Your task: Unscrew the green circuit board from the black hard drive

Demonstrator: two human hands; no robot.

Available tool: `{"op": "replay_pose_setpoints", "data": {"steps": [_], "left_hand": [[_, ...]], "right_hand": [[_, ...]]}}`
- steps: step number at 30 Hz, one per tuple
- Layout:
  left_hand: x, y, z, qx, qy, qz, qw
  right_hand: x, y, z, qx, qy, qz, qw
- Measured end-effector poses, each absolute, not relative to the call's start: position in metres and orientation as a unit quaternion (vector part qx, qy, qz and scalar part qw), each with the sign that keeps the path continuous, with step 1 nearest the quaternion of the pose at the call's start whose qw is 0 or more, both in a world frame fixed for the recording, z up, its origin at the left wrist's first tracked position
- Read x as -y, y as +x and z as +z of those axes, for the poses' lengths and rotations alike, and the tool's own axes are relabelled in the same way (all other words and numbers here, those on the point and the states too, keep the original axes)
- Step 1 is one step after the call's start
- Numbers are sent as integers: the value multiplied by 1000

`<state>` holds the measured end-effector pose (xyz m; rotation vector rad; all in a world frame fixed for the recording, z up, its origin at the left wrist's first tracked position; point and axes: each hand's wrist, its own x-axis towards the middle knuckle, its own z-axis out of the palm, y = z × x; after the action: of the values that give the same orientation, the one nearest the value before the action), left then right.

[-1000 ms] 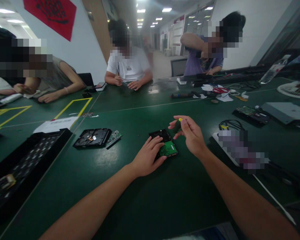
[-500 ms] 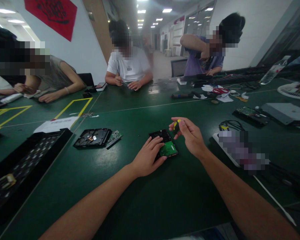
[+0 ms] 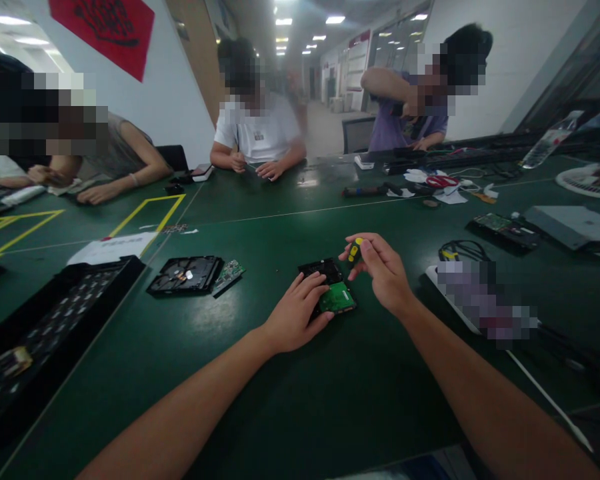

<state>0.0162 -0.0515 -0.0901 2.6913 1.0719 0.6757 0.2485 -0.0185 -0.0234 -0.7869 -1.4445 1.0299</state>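
A hard drive [image 3: 336,297] with a green circuit board lies on the table before me. My left hand [image 3: 296,315] rests on its left side, fingers stretched out and apart, the thumb near the front edge. Over the drive's right edge, my right hand [image 3: 380,270] is closed around a screwdriver [image 3: 355,251] with a yellow and black handle. The screwdriver's shaft and tip are too dark to make out. To the left sits another black drive housing [image 3: 185,276], with a loose circuit board [image 3: 229,277] beside it.
A long black tray [image 3: 55,333] stands at the left. On the right are a further drive [image 3: 505,231], a grey metal box [image 3: 575,227], a coiled black cable [image 3: 463,251] and a white-edged item [image 3: 450,300]. Several people work across the green table; a water bottle [image 3: 550,141] stands far right.
The screwdriver handle has turned slightly in my right hand, showing more yellow. My left hand and the drive have stayed in place.
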Motion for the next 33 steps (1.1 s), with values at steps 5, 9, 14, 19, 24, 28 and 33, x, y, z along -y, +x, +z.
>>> {"op": "replay_pose_setpoints", "data": {"steps": [5,9,14,19,24,28,33], "left_hand": [[52,16,-89,-361,902,222,85],[51,16,-90,-361,902,220,87],[52,16,-89,-360,901,223,90],[52,16,-88,-359,900,228,93],[52,15,-90,-357,901,231,93],[52,15,-90,-359,902,223,89],[52,15,-90,-359,902,224,88]], "right_hand": [[17,247,-26,596,-332,446,580],[17,244,-28,593,-332,434,591],[20,244,-23,602,-334,426,587],[22,245,-20,627,-340,407,570],[18,245,-28,617,-353,405,576],[19,247,-28,614,-369,400,572],[23,246,-19,620,-350,405,573]]}}
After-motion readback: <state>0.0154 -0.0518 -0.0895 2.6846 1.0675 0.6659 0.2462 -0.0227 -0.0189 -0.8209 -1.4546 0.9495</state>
